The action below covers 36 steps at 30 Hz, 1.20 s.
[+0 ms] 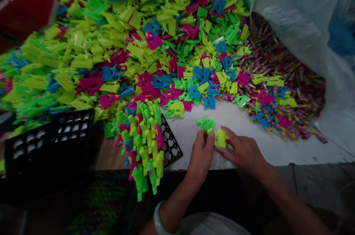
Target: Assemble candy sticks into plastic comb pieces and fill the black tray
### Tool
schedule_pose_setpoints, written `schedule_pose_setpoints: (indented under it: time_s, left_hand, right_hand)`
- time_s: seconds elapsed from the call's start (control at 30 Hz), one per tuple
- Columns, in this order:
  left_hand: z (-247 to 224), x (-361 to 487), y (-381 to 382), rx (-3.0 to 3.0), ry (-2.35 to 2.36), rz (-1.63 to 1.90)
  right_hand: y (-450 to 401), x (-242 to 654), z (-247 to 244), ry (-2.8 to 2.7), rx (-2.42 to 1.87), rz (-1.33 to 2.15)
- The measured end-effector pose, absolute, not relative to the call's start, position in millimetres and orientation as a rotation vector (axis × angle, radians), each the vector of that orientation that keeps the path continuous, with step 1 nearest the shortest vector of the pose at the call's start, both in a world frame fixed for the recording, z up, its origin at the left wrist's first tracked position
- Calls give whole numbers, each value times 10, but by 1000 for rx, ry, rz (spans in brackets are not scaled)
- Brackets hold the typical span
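Note:
In front of me a yellow plastic toy piece (222,138) is held between both hands, just above the white table surface. My left hand (202,149) pinches its left end with thumb and forefinger. My right hand (245,150) grips the other end, where a small red bit shows by the fingers. Just beyond them, a green slatted toy piece (205,122) lies by itself on the table. To the left, a black tray with round holes (172,146) carries rows of upright green, yellow, pink and blue toy pieces (144,135).
A large heap of coloured slatted plastic pieces (133,42) covers the back. At right, small multicoloured sticks (288,76) spill from a white sack (299,2). Another black holed tray (50,142) sits at left, below a red container (24,13). The table's front edge runs below my hands.

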<state>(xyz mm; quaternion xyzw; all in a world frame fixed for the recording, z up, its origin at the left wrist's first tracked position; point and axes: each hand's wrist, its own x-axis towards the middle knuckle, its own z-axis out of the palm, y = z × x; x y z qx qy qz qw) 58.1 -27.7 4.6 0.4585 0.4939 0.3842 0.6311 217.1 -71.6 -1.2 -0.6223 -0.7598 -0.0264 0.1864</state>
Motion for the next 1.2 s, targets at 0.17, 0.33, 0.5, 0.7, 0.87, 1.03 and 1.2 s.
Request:
schedule_pose_setpoints:
  time_s: [0.17,0.33,0.5,0.7,0.87,1.03,1.2]
  left_hand:
    - [28,569,-23,1717,1378,1011]
    - [-94,685,19,2108,1650,609]
    - [-130,592,-75,2167,1689,567]
    - [-164,443,-155,2126,1676,631]
    - [-146,412,-165,2061,1674,597]
    - [-112,406,-127,1960,1684,573]
    - [-103,385,-105,1824,1626,693]
  right_hand:
    - [-420,2804,336,-1560,-2184,-771]
    - [191,2748,82,-2034,-2110,-617]
    - [419,2430,-340,-2185,-2124,-501]
    - [-50,2329,-436,-2181,-1873,-243]
    - [-108,2518,-336,-2058,-1719,-124]
    - [-7,2639,-279,-2261,-1780,-211]
    - [-43,2470,-243,-2339,-1682,-287]
